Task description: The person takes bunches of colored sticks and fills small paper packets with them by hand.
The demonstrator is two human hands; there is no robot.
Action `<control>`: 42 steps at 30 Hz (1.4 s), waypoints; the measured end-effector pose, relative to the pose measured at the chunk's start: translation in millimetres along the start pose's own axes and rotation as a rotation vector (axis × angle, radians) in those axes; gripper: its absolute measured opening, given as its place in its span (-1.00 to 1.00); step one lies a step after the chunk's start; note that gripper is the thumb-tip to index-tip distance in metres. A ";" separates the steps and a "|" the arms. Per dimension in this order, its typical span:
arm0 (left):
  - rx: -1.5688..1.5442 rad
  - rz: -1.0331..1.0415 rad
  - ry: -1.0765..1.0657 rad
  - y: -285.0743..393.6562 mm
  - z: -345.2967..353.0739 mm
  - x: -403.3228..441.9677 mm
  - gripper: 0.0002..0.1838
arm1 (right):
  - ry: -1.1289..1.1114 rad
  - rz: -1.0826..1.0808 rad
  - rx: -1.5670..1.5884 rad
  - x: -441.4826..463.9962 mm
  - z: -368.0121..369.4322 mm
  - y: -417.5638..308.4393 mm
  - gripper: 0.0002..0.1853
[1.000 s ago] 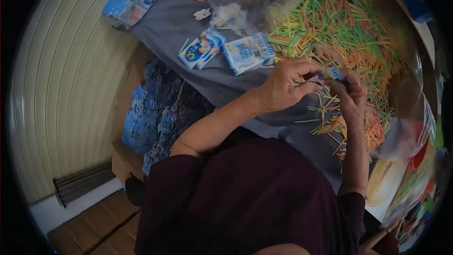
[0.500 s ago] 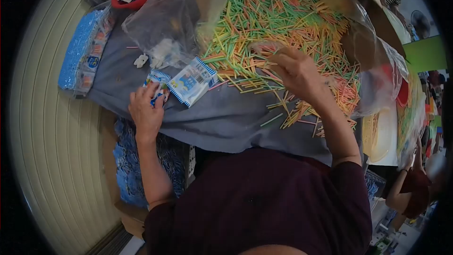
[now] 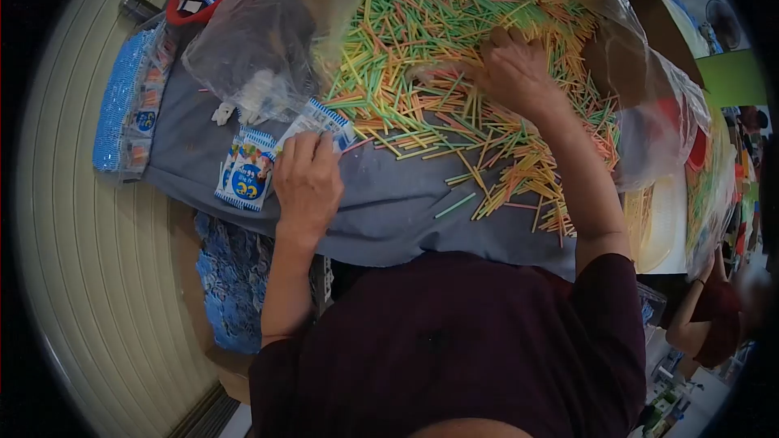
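My left hand (image 3: 307, 186) is closed over the lower edge of a blue-and-white printed packet (image 3: 312, 124), covering part of it. Just left of that hand, more small printed packets (image 3: 246, 170) lie on the grey cloth (image 3: 381, 219), faces up. My right hand (image 3: 517, 73) reaches into a big heap of thin coloured sticks (image 3: 438, 24), green, yellow, orange and pink. Its fingers are bent and a little apart, with the tips among the sticks; no stick is plainly held.
Clear plastic sheeting (image 3: 251, 32) is bunched left of the heap, and more plastic (image 3: 657, 138) hangs at the right. A filled blue-patterned pack (image 3: 134, 105), a red basket (image 3: 193, 15) and a dark bottle (image 3: 139, 6) stand at the left. Another person (image 3: 706, 316) is at far right.
My left hand has left the printed packets at the left and moved right onto the neighbouring packet. My right hand has moved up and farther into the heap of sticks.
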State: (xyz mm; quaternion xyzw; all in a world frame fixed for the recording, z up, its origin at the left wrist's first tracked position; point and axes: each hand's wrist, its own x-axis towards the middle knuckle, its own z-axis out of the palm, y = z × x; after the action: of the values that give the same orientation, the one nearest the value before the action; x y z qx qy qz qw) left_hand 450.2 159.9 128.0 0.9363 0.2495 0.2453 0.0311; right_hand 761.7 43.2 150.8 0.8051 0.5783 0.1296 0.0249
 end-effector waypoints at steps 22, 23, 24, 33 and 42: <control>0.007 -0.042 0.150 -5.2 21.1 -9.6 -0.74 | -0.182 -0.016 -0.053 -0.6 -10.9 34.3 -0.48; -0.035 -0.090 0.140 -3.6 19.4 -9.5 -0.77 | -0.182 -0.022 -0.046 0.2 -7.5 31.2 -0.48; -0.078 -0.139 0.134 -1.9 17.3 -8.7 -0.79 | -0.235 -0.042 -0.070 0.9 -2.6 27.6 -0.55; -0.237 -0.206 0.192 -19.3 17.8 -2.2 -0.86 | -0.157 0.072 0.260 -39.5 14.3 56.0 -0.65; -0.029 -0.101 0.129 -1.4 4.1 -10.3 -0.86 | 0.075 0.516 1.106 -37.3 24.5 79.2 -0.66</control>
State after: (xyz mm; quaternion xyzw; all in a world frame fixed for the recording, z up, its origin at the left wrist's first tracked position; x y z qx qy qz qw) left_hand 443.7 156.5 119.6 0.9043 0.2942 0.3067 0.0407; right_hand 829.6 -15.3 135.5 0.8078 0.3465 -0.1597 -0.4493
